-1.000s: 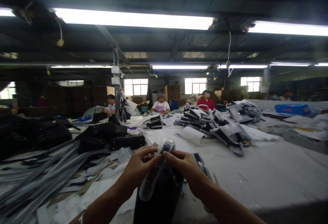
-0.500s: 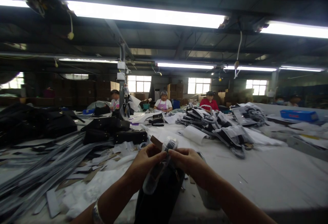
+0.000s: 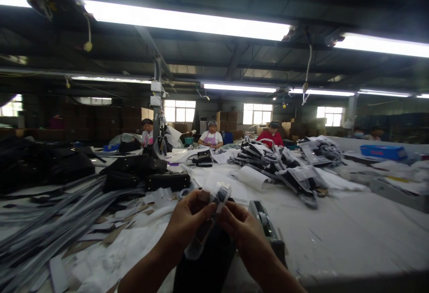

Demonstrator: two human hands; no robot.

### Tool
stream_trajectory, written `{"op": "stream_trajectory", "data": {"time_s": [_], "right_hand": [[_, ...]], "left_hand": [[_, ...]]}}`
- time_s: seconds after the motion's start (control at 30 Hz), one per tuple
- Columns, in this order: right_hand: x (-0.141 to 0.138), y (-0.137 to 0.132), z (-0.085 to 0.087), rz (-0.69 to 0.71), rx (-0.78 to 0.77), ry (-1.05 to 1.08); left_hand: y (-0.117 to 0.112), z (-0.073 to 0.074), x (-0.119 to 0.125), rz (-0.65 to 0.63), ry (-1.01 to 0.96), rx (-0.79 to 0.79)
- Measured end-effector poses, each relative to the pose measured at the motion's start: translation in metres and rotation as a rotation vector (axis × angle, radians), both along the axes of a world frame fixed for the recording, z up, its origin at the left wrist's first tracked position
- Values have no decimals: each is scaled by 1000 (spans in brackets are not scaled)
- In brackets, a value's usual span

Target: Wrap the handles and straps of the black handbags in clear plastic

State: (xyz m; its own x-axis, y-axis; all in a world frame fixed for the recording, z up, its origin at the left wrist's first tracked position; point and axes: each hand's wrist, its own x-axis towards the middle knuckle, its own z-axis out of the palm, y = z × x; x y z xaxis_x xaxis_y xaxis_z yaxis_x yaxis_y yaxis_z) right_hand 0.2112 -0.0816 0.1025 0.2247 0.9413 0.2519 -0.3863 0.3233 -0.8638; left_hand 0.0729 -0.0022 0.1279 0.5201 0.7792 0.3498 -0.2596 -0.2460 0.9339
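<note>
Two hands, left [image 3: 185,222] and right [image 3: 240,228], tight around a plastic-wrapped strap [image 3: 219,193] above black bag [image 3: 208,264]

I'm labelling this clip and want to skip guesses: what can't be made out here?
Head view only.
plastic-wrapped piece: blurred, partly covered by the left hand and right hand; contents unclear.
black bag: lower part cut off by the bottom edge, top hidden by both hands.
grey device beside the right hand: blurred, type unclear.

Black bag [image 3: 204,266], clear plastic wrap [image 3: 219,193], white table [image 3: 351,235], blue box [image 3: 383,151], grey strips [image 3: 50,230]
</note>
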Motion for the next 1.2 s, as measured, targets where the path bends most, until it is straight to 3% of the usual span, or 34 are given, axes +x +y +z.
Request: {"op": "stream_trajectory", "data": {"time_s": [0.37, 0.6, 0.87, 1.03, 1.1, 1.2], "right_hand": [[-14, 9, 0, -282, 73, -244], [-17, 9, -9, -337, 71, -281], [-22, 6, -13, -395, 18, -307], [-31, 10, -11, -544, 23, -335], [-35, 11, -8, -568, 33, -319], [-37, 13, -4, -562, 56, -285]], "left_hand": [[-18, -2, 0, 163, 42, 124], [-23, 11, -11, 133, 214, 347], [-22, 28, -17, 325, 519, 635], [-34, 21, -8, 626, 720, 839], [-37, 18, -4, 702, 704, 863], [-40, 15, -2, 691, 587, 843]]}}
